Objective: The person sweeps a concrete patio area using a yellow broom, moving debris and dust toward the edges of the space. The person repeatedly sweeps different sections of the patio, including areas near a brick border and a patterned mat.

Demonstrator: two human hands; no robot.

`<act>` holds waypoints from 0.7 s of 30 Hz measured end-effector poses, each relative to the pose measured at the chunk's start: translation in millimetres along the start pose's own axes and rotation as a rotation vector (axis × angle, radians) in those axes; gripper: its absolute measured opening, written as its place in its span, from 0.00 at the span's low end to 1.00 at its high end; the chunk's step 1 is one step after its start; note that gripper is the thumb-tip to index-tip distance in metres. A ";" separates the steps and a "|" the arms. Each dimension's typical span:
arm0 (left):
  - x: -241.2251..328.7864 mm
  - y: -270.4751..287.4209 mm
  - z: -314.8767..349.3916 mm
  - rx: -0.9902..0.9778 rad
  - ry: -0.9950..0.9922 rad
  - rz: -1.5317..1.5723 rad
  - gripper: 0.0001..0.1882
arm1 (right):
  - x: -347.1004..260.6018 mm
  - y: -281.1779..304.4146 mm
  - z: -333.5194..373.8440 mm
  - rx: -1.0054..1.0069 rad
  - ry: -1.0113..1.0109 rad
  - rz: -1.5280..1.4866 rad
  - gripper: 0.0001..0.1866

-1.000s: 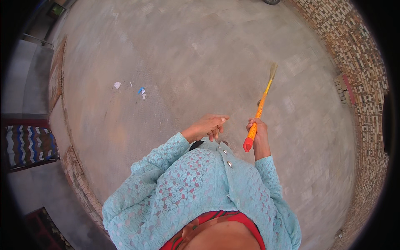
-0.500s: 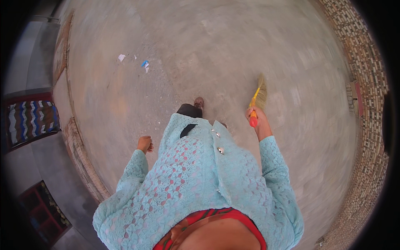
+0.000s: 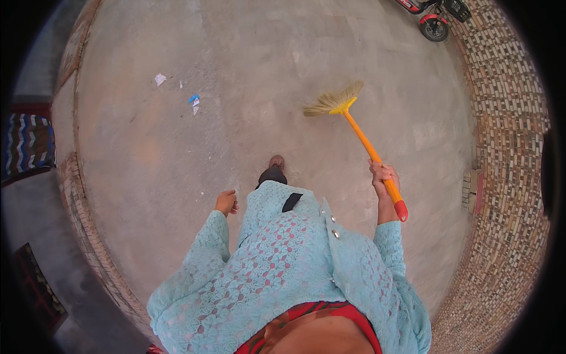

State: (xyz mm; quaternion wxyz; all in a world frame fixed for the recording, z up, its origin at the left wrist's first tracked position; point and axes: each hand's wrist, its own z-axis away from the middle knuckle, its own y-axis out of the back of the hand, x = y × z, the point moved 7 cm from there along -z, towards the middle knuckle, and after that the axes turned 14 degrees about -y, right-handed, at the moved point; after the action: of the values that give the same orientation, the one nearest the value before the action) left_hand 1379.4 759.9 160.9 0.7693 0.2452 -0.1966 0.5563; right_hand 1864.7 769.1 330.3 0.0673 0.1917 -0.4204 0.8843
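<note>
At 3 o'clock, a brick wall [image 3: 507, 147] bounded the grey floor [image 3: 265, 65]; brick edging [image 3: 72, 192] at 9, broad room between. Right hand [image 3: 383, 171] gripped the orange broom [image 3: 361, 138], bristles [image 3: 322, 105] out at 11 from it. Left hand [image 3: 226, 202] was half-curled, closure unclear.

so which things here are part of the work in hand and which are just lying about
In use:
broom, gripped in the right hand

Just about:
white scraps and blue scrap, loose on the ground
scooter, near the brick wall
</note>
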 end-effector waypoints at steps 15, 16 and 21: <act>168.3 -54.2 -72.5 0.174 -0.167 0.017 0.24 | -203.0 -19.0 -5.2 0.289 0.169 0.222 0.04; 161.7 -55.8 -62.2 0.212 -0.139 0.022 0.24 | -217.4 -16.3 -20.4 0.324 0.127 0.233 0.04; 104.6 -75.8 -8.9 0.367 0.027 0.099 0.24 | -221.8 -36.4 -119.2 0.401 -0.134 0.249 0.03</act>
State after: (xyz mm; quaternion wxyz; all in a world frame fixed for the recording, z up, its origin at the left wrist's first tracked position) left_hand 1483.6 824.9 201.8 0.6860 0.3638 -0.0931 0.6232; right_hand 2044.8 893.3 200.4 -0.1094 0.2062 -0.2603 0.9369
